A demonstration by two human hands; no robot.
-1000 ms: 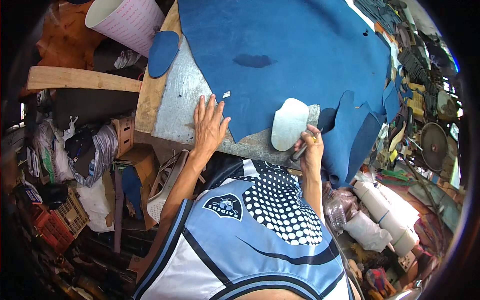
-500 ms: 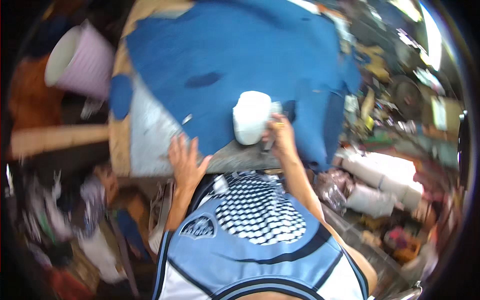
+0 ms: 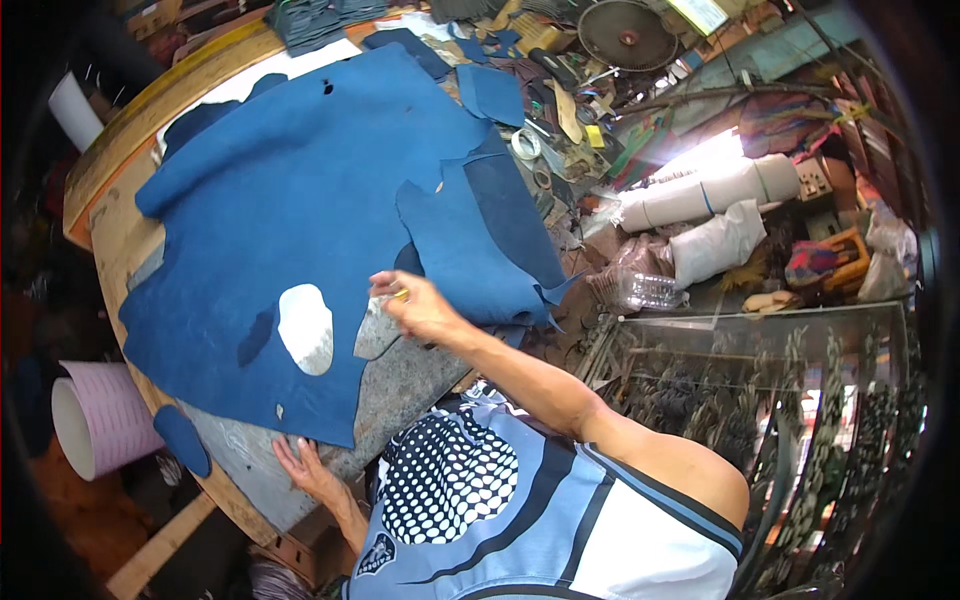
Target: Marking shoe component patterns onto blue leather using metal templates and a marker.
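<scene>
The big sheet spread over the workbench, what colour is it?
Deep blue sheet, clearest in the head view.

1. A wooden workbench (image 3: pixel 105 190) with a curved rim is seen, its near part covered by a grey metal sheet (image 3: pixel 410 385).
2. A large blue hide (image 3: pixel 290 200) is spread across most of the bench (one edge hangs over the grey sheet).
3. A white sole-shaped template (image 3: pixel 306 328) is laid on the hide.
4. A smaller blue piece (image 3: pixel 490 93) and dark offcuts are scattered at the far end.
5. A roll of tape (image 3: pixel 524 143) is set among tools near the far edge.
</scene>
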